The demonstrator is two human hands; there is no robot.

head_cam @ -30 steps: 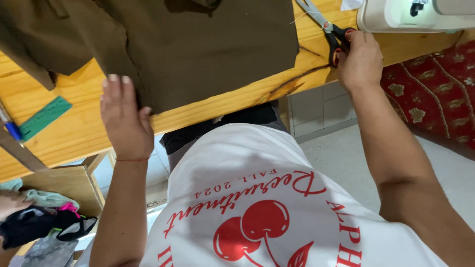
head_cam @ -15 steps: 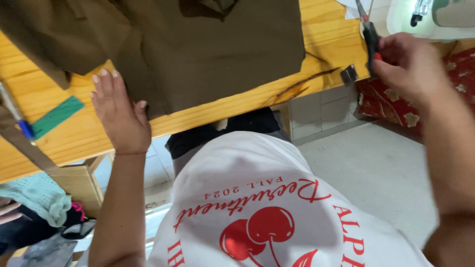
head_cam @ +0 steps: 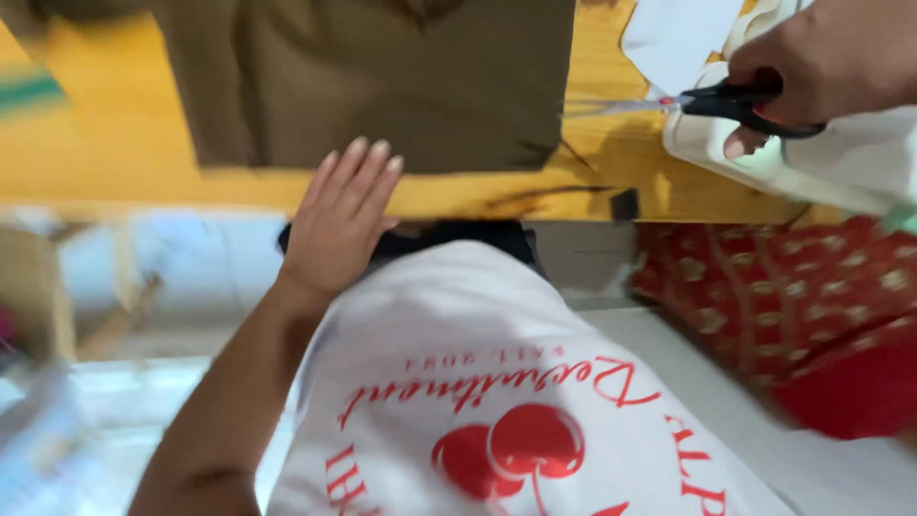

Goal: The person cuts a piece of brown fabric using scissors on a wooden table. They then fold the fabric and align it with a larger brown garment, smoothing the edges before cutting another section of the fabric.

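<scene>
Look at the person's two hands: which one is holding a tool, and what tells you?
The right hand grips black-handled scissors, blades pointing at the brown fabric. The left hand lies flat and empty at the fabric's edge.

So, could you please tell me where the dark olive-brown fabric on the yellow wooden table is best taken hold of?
Probably at the dark olive-brown fabric's near edge, from the table's front: it lies flat, that straight edge faces the left hand, whose fingertips reach it.
</scene>
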